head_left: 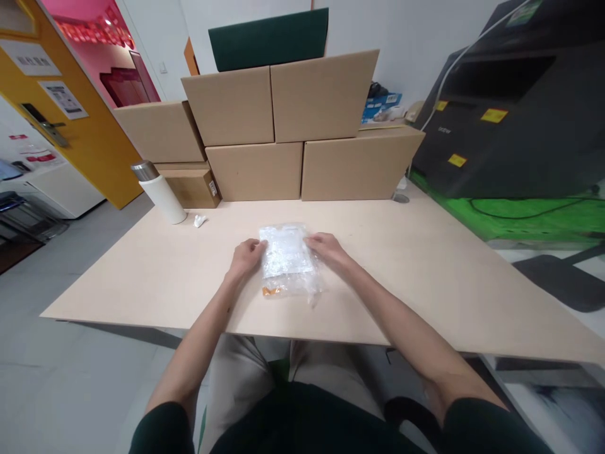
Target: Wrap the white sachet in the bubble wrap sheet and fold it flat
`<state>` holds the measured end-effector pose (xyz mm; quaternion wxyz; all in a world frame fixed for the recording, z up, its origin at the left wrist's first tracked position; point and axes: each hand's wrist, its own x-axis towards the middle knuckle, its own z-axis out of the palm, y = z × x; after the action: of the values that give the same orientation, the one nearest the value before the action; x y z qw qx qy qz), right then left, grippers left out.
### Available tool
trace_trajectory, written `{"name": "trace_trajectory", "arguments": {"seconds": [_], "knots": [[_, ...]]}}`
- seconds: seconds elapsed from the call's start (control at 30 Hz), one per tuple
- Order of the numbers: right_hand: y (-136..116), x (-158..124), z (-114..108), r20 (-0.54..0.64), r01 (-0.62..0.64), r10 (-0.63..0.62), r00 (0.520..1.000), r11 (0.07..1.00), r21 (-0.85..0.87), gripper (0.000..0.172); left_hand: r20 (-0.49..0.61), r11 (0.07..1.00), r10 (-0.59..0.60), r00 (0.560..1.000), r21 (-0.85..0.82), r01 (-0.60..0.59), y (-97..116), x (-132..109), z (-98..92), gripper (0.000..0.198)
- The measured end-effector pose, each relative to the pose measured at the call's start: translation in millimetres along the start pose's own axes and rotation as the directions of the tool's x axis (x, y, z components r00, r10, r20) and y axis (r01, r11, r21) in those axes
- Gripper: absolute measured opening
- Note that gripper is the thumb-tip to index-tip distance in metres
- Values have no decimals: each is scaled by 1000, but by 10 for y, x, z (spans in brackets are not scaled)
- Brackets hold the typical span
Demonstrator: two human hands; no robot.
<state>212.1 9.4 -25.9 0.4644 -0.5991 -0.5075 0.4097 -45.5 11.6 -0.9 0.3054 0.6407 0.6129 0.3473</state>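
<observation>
A clear bubble-wrap pouch (287, 252) with something flat and whitish inside lies on the table in front of me. Its near part looks loose and transparent, with an orange strip (271, 291) at the lower left corner. My left hand (249, 255) grips the pouch's left edge, fingers curled in. On the opposite side, my right hand (328, 246) pinches the upper right edge between thumb and fingers. What exactly the wrap contains cannot be made out.
Cardboard boxes (255, 173) are stacked along the table's far edge, a dark green box (269, 41) on top. At the left stand a white bottle (163, 198) and a crumpled tissue (200, 221). A large black machine (510, 126) is beyond the table's right side.
</observation>
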Motion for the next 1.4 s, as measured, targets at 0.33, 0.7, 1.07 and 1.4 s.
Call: {"name": "trace_trajectory", "arguments": {"seconds": [0.33, 0.7, 1.07, 1.4], "knots": [[-267, -68, -5, -62, 128, -115, 991, 950, 284, 45, -75, 910, -66, 995, -413, 29, 133, 166, 66, 50], [-205, -125, -175, -60, 282, -276, 959, 942, 182, 41, 73, 767, -89, 993, -631, 115, 206, 283, 150, 33], [-305, -284, 32, 305, -214, 38, 952, 794, 569, 46, 132, 645, 175, 976, -764, -13, 240, 122, 219, 67], [-424, -478, 149, 276, -157, -23, 961, 777, 610, 40, -153, 966, 190, 970, -145, -212, 275, -46, 237, 59]]}}
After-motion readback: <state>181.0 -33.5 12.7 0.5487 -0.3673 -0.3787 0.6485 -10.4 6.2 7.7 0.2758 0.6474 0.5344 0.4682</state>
